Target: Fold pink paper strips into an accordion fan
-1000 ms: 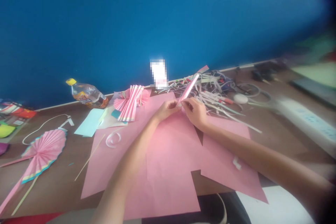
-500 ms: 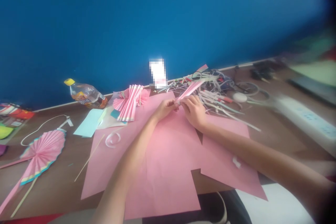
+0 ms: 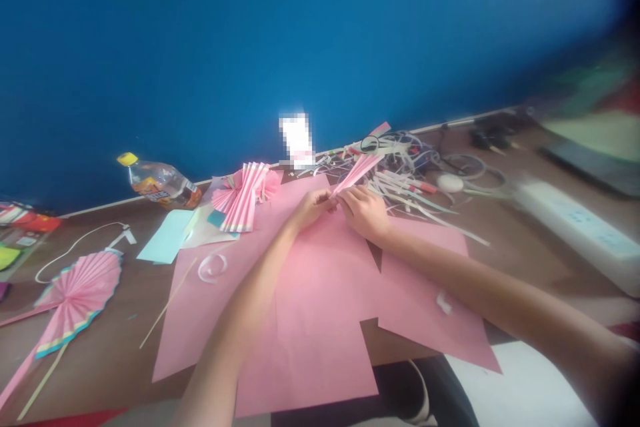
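A: What lies nearest?
B: Smooth, flat pink paper sheets (image 3: 310, 353) on a brown table (image 3: 525, 247), with a spread, pleated pink paper fan edged in yellow and blue (image 3: 87, 290) off to the left.
A: And the hands?
B: Over the sheets' far part, the left hand (image 3: 316, 208) and right hand (image 3: 367, 212) nearly meet, both pinching the near end of a narrow pleated pink paper bundle (image 3: 356, 172).
A: How far along is it?
B: The folding looks done, I'd judge; the free far end flares slightly, but the piece isn't spread wide like the fan. Whether its pinched end is fastened I can't tell; fingers cover it.
A: Anything beyond?
B: An opened, pleated pink-and-white paper piece (image 3: 246, 197) left of the hands, a tangle of thin white strips (image 3: 403, 187) behind the bundle, and a tilted clear plastic bottle with a yellow cap (image 3: 163, 183) near the blue wall (image 3: 300, 33).
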`<action>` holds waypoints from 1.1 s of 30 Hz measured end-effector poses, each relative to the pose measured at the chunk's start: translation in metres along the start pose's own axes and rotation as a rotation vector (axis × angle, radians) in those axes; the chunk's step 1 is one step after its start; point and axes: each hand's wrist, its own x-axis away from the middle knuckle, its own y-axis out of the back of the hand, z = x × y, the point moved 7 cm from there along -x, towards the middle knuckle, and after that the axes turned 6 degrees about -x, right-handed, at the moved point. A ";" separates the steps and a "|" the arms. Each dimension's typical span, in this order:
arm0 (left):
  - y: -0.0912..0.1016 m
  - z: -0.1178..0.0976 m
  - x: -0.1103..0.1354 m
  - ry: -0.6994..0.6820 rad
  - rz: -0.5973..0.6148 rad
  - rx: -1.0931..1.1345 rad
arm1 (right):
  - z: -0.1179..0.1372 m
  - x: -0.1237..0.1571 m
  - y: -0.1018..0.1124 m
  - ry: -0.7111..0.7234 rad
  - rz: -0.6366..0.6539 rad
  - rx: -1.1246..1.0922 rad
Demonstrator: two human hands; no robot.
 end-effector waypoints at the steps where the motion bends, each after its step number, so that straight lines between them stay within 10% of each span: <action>1: 0.000 0.000 0.000 0.000 0.001 -0.003 | 0.001 0.000 -0.001 0.004 0.015 0.018; 33: 0.000 0.005 -0.001 -0.001 0.010 -0.004 | -0.003 0.000 -0.004 0.001 0.025 -0.039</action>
